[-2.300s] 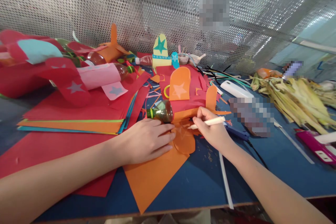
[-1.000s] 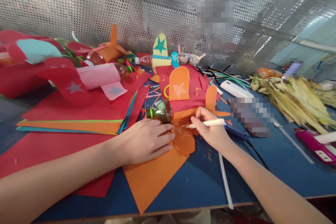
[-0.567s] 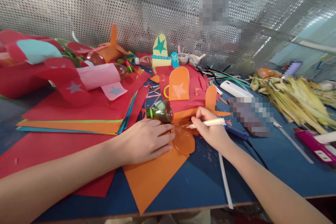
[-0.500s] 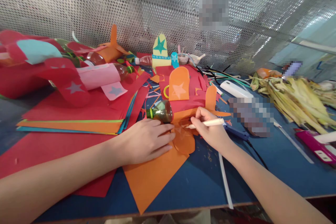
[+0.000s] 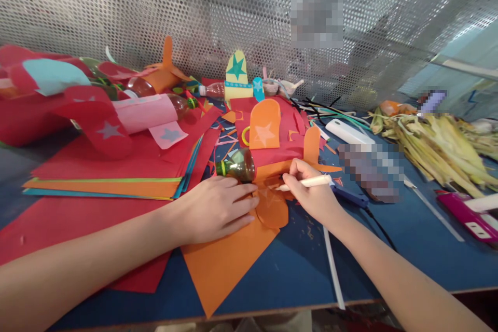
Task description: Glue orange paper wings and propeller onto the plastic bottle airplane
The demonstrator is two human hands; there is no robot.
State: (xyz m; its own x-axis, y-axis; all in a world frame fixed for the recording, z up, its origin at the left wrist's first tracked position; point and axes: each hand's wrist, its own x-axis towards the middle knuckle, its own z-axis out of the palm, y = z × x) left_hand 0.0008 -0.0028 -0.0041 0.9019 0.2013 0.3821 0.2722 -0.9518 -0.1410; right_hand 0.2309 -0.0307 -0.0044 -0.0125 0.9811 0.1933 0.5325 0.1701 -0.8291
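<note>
Line work on a faint pale star (image 5: 268, 196) looks in hand: the right hand (image 5: 311, 197) pinches a slim white pen (image 5: 319, 181) over the rounded orange paper wing (image 5: 273, 216), beside the translucent green plastic bottle (image 5: 243, 166); the left hand (image 5: 218, 210) lies flat, fingers slightly spread, at its edge; the next stroke likely needs steady paper

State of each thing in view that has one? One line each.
White pen: held in right grip, tip at lower orange wing
Left grip: open, palm down over orange sheet
Orange-wrapped green bottle: on its side, capped
Upper orange wing: raised, star-marked
Pink-wrapped bottle: on its side, capped
Yellow-wrapped bottle: on its side, capped
Paper stack: flat, edges fanned
Corded blue tool: lying down; on or off, can't tell
</note>
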